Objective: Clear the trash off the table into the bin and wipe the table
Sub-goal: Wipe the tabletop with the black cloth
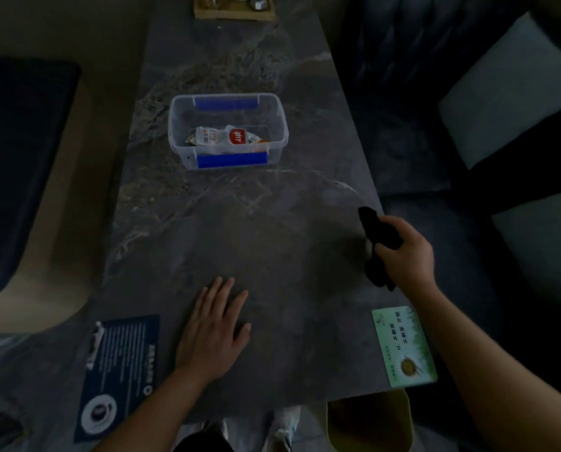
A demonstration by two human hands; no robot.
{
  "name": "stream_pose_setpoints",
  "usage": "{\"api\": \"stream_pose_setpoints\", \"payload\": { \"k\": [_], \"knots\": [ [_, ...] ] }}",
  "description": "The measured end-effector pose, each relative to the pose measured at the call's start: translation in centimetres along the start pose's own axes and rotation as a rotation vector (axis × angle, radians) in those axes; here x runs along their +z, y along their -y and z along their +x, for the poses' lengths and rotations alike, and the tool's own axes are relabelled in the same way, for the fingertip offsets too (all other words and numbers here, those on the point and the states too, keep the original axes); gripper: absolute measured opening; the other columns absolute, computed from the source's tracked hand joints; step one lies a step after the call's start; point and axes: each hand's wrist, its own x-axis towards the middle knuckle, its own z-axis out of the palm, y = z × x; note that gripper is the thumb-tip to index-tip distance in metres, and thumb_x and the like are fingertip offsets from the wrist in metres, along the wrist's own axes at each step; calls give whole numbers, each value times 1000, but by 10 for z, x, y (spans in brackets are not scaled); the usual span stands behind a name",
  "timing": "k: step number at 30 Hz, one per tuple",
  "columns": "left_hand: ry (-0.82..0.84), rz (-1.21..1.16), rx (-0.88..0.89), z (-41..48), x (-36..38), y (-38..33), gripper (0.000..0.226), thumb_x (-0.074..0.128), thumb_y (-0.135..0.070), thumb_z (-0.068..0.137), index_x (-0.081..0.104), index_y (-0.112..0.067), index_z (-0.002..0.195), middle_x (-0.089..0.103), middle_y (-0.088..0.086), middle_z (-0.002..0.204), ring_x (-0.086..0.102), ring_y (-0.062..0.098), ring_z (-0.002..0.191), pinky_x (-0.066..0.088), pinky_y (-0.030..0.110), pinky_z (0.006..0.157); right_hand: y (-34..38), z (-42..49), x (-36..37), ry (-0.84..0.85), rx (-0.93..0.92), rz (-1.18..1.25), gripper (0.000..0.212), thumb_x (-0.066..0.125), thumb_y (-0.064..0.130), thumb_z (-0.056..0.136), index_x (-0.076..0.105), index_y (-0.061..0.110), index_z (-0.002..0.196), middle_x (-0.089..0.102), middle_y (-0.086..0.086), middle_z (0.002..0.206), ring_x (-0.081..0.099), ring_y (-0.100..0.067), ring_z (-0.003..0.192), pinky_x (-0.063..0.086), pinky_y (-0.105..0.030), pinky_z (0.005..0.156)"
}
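A blue leaflet (122,370) lies just left of the left hand (212,331), which rests flat on the desk (272,230) with its fingers spread. Ahead of it, the clear bin (187,151) holds the crushed carton (222,137). The right hand (403,252) grips a dark cloth (380,233) near the desk's right edge. A careless wipe could sweep the green card (403,347), just behind that hand, onto the floor.

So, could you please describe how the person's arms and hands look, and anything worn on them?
The left hand and right hand are bare: no gloves, no visible rings or watch. Both forearms are uncovered, with no sleeve in view. The picture is dim, so small jewellery could go unseen.
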Motion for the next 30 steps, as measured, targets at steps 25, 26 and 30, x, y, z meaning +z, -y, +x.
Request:
{"api": "stream_pose_setpoints", "payload": {
  "k": [25,26,30],
  "knots": [
    [-48,64,8,-1,-5,-4,66,29,-50,92,43,-15,146,33,17,158,24,34,148,19,51,121,-73,-198,58,277,-172,-711,70,14,73,99,-2,43,160,-7,7,170,-11,-24,157,-8,-41,125],
    [-63,69,13,0,-2,-3,65,30,-51,92,43,-16,145,34,17,157,25,34,147,19,51,121,-82,-180,48,231,-116,-730,71,21,69,100,2,39,161,-4,4,171,-7,-26,157,-4,-42,126],
    [-108,99,34,1,9,1,62,33,-51,93,39,-18,145,33,16,157,24,33,147,18,50,121,-84,-104,38,82,177,-550,68,42,52,103,17,29,162,7,-5,172,3,-32,157,7,-50,126]
  ]
}}
